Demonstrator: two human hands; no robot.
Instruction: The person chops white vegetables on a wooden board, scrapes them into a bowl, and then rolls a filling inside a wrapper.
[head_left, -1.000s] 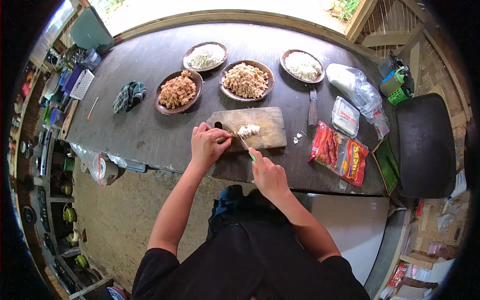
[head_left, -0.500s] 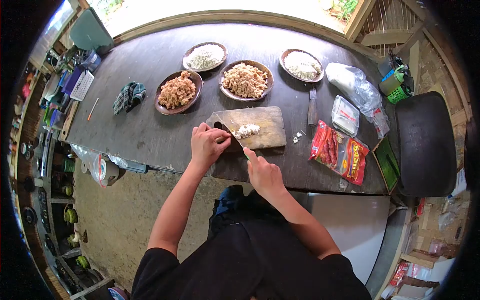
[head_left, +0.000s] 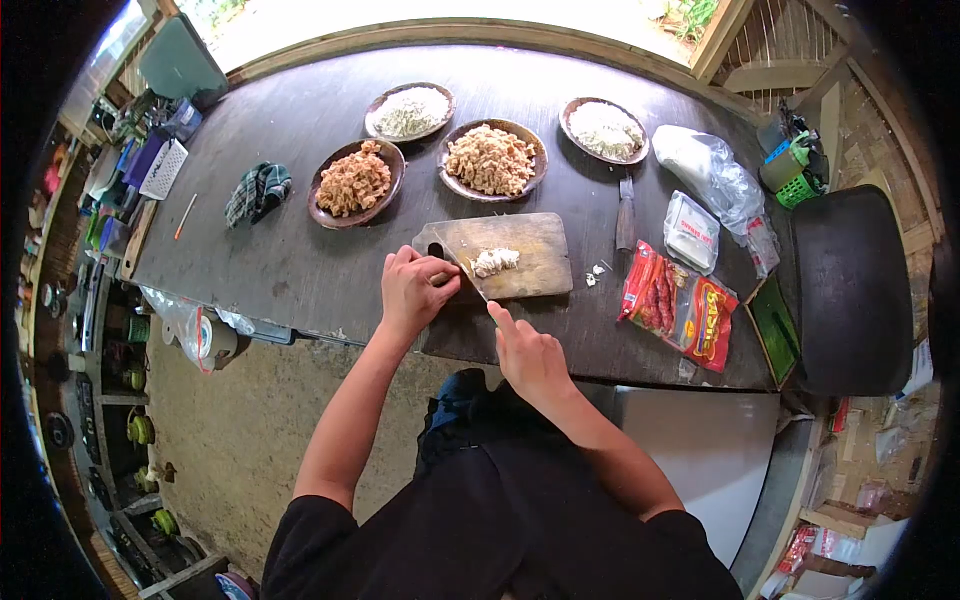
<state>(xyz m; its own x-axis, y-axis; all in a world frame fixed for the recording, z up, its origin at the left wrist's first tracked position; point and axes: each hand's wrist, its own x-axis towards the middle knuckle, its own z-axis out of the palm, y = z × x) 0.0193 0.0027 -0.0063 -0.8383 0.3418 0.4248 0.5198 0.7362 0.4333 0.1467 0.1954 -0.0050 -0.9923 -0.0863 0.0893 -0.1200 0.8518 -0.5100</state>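
Observation:
A wooden cutting board (head_left: 540, 258) lies near the table's front edge, with a small heap of chopped pale food (head_left: 495, 262) on it. My right hand (head_left: 532, 352) is closed round the handle of a knife (head_left: 474, 281), whose thin blade slants up and left over the board beside the heap. At the board's left end, my left hand (head_left: 415, 287) is closed, its fingers pressed together near the blade; what they hold is too small and hidden to name.
Brown bowls of chopped food (head_left: 352, 182) (head_left: 490, 160) and white bowls' contents stand behind the board on the dark table (head_left: 300, 110). Right are a second knife (head_left: 625, 215), a red packet (head_left: 680, 308) and plastic bags (head_left: 705, 165). A checked cloth (head_left: 258, 194) lies left.
My right hand and the knife handle have shifted very slightly. My left hand stays in nearly the same place.

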